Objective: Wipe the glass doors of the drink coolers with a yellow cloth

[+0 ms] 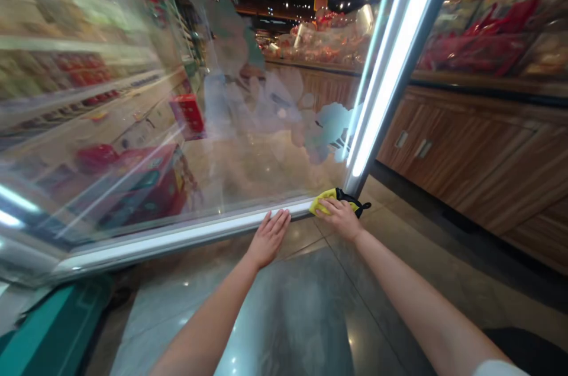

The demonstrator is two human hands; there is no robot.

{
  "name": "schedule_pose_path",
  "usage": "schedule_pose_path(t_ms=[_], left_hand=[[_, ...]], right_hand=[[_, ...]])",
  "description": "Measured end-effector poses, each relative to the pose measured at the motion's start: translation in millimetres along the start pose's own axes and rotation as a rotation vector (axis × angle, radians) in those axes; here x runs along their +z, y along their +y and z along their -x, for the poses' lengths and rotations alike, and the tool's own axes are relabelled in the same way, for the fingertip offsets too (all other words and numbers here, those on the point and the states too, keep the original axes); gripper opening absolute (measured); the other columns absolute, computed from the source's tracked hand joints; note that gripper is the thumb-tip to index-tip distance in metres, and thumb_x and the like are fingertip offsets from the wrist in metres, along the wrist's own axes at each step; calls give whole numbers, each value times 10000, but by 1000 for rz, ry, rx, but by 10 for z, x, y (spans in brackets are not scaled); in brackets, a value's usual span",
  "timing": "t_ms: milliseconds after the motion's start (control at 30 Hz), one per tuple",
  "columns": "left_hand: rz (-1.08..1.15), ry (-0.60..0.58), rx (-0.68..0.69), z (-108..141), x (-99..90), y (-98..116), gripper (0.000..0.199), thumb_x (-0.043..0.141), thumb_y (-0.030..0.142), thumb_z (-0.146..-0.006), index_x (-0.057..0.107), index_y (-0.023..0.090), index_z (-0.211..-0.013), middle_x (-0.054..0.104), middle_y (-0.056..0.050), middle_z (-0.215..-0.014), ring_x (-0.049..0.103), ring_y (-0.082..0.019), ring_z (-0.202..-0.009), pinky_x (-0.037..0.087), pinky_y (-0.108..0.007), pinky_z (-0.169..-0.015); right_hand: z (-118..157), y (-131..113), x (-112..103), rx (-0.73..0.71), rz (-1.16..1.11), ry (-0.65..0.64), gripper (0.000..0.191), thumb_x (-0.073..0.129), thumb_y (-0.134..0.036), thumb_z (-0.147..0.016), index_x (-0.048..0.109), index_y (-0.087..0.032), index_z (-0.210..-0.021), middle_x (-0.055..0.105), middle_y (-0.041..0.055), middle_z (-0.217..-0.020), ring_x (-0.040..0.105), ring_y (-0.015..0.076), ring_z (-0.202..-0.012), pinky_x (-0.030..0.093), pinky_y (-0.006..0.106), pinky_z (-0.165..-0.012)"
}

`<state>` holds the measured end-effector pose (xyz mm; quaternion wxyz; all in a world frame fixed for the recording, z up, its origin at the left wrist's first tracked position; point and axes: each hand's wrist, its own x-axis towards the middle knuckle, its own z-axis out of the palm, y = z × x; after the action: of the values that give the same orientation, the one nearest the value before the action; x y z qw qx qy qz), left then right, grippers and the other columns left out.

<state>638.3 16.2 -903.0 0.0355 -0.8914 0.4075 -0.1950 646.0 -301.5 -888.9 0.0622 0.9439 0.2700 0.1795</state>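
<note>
In the head view a glass door (261, 169) stands in front of me, with a pale lower rail (190, 229) and a bright light strip (388, 77) up its right side. My left hand (268, 238) lies on the lower rail, fingers stretched out and holding nothing. To its right, my right hand (342, 221) presses a yellow and black cloth (328, 195) on the rail's right corner. A black loop (366, 206) sticks out from the cloth. My right fingertips rest over the yellow part; the cloth's underside is hidden.
Blurred shelves (66, 92) of packaged goods show at the left, with a red box (189, 115) nearby. Wooden cabinets (479, 151) carrying wrapped goods stand at the right. A teal base (66, 323) is at lower left, and shiny tiled floor (284, 311) lies below.
</note>
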Motion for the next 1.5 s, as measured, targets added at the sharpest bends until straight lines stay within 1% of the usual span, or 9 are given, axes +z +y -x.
schedule_pose_path(t_ms=[200,400,567,800,867,1033,1267,1400,1500], left_hand=[[48,55,37,-499,143,317,763,500,176,-894,277,110,-1621,355,-127,-1666,229,-249,-1583,114,-479,-1317],[109,55,79,-926,144,558,817,495,117,-857,238,117,-1633,319,-129,-1681,233,-263,-1581,182,-479,-1301],[123,122,60,-1283,47,716,807,460,97,-880,200,125,-1643,304,-130,-1688,222,-263,-1585,191,-475,-1296],[137,186,-20,-1731,-426,833,844,488,147,-915,89,143,-1659,298,-132,-1692,185,-267,-1594,204,-497,-1294],[142,194,-55,-1829,-576,871,863,496,138,-907,72,143,-1659,292,-134,-1695,188,-272,-1593,207,-501,-1292],[135,210,-98,-2025,-903,958,894,496,116,-894,32,142,-1658,257,-139,-1706,148,-270,-1601,214,-509,-1288],[98,229,-127,-2268,-1418,903,875,507,123,-896,74,143,-1655,265,-149,-1702,122,-285,-1604,204,-526,-1292],[82,207,-144,-2361,-1662,921,900,513,124,-881,54,146,-1655,247,-161,-1705,130,-300,-1601,221,-537,-1285],[82,194,-127,-2463,-1809,939,914,515,129,-874,42,152,-1656,232,-159,-1710,140,-301,-1600,216,-537,-1287]], right_hand=[[140,314,-81,90,19,-5,370,491,-213,-1034,658,-356,-1332,584,41,-1506,555,255,-1285,401,399,-918],[335,616,-235,179,61,22,355,470,-178,-1031,681,-307,-1286,637,44,-1447,575,244,-1225,389,415,-933],[359,902,-476,246,142,304,373,544,-174,-1010,663,-338,-1323,646,21,-1440,535,245,-1277,396,415,-965],[-219,1461,-1375,341,23,848,482,555,-134,-984,634,-367,-1399,656,66,-1326,560,254,-1255,426,444,-1093],[-237,1429,-1391,313,-39,871,482,532,-122,-985,650,-365,-1384,650,76,-1302,565,262,-1246,449,459,-1091],[-137,1231,-1144,253,-161,863,416,512,-106,-977,738,-322,-1252,631,86,-1150,599,246,-1108,538,441,-962],[-614,1527,-1736,361,-397,1024,469,448,-104,-958,717,-311,-1282,552,106,-1279,547,273,-1239,467,503,-1088],[-496,1397,-1696,486,-689,920,418,440,-121,-900,740,-265,-1153,567,125,-1250,555,275,-1246,474,499,-1098],[-497,1442,-1705,538,-945,949,307,474,-164,-858,706,-250,-1040,616,118,-1201,580,272,-1220,476,513,-1088]])
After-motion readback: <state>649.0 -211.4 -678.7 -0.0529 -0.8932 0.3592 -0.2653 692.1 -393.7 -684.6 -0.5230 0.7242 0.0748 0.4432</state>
